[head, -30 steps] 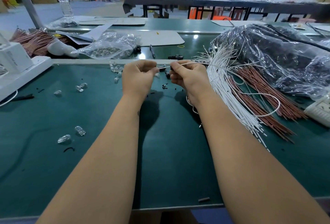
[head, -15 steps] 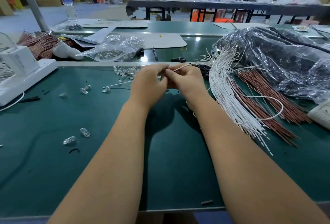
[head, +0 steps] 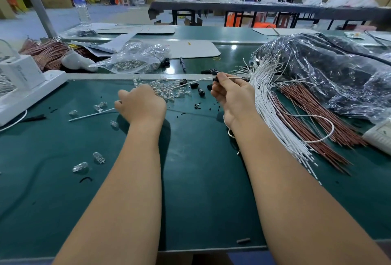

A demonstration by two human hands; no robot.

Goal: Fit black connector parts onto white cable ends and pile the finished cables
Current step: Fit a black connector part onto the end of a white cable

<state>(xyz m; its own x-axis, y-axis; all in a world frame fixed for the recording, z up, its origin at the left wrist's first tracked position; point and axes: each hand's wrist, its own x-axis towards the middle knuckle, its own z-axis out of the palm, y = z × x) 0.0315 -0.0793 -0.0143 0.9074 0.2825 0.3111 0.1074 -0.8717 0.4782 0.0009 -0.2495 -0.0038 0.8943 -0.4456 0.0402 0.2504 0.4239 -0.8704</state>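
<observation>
Over the green desk point(head: 190, 180), left hand point(head: 140, 104) pinching a white cable point(head: 93, 115), right hand point(head: 232, 95) holding a black connector part point(head: 216, 79), white cable pile point(head: 273, 108) just beside it, loose black parts point(head: 197, 89) between the hands.

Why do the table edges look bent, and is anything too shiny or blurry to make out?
Head view: the wide-angle lens bows the green table edges and stretches the forearms. Overhead light throws glare on the far tabletop and on the dark plastic bag. The left hand and right hand cast soft shadows beneath them. The white cable between the hands looks slightly smeared; background people are soft.
</observation>
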